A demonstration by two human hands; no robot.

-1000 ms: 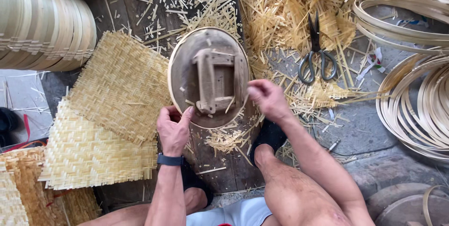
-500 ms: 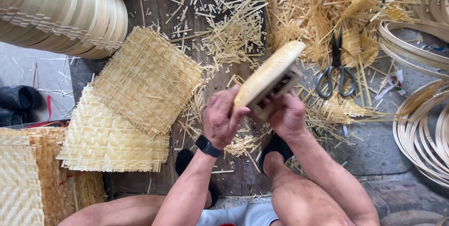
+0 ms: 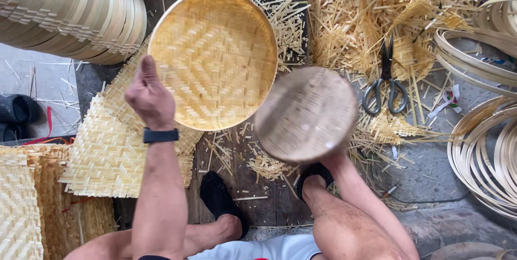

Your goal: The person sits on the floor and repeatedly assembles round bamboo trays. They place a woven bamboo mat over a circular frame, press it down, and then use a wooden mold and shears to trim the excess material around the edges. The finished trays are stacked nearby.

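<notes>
While the left hand [image 3: 149, 97] grips the near rim of the woven bamboo tray [image 3: 213, 58], holding it hollow-side up, the right hand is hidden beneath the round wooden mould [image 3: 306, 114], just right of the tray; scissors [image 3: 385, 79] lie farther right.

The tray [image 3: 212, 58] is woven bamboo strip, pale gold with a slight sheen. The disc [image 3: 306, 114] at its 4 o'clock looks like worn, matt grey-brown wood. The scissors [image 3: 385, 79] at 3 o'clock are dark, dull metal. The mats [image 3: 107, 152] at 7 o'clock are rough weave.
</notes>
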